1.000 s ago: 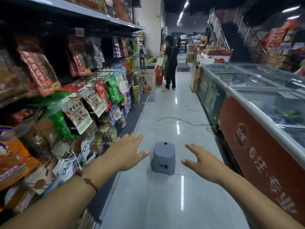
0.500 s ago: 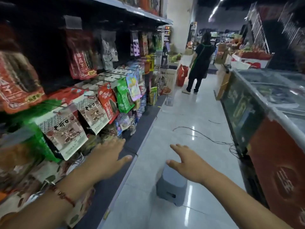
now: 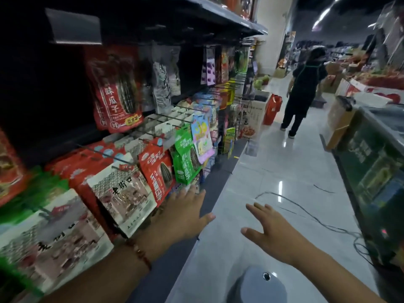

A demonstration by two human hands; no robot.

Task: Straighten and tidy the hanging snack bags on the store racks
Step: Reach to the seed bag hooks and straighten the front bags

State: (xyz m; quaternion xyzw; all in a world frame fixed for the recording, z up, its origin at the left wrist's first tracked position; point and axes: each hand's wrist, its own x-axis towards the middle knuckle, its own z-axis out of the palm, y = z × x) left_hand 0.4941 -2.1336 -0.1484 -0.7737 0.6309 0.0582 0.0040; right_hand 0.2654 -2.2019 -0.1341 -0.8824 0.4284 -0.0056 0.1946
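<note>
Snack bags hang on wire pegs along the rack on my left. A white bag (image 3: 125, 193) with dark lettering hangs nearest, then a red seed bag (image 3: 156, 171), a green bag (image 3: 185, 160) and a pale colourful bag (image 3: 202, 137). A larger red bag (image 3: 115, 90) hangs on the row above. My left hand (image 3: 185, 213) is stretched out flat with spread fingers, just below the red and green bags, holding nothing. My right hand (image 3: 269, 230) is open too, out over the aisle floor, away from the rack.
A grey plastic step stool (image 3: 258, 287) stands on the floor right below my arms. Glass-topped freezer chests (image 3: 371, 162) line the right side. A black cable (image 3: 306, 213) trails across the tiles. A person in dark clothes (image 3: 302, 92) stands further down the aisle.
I have moved forward along the aisle: the stool has slid from ahead of my hands to beneath them, and the hanging bags are closer. Both hands stay open and outstretched.
</note>
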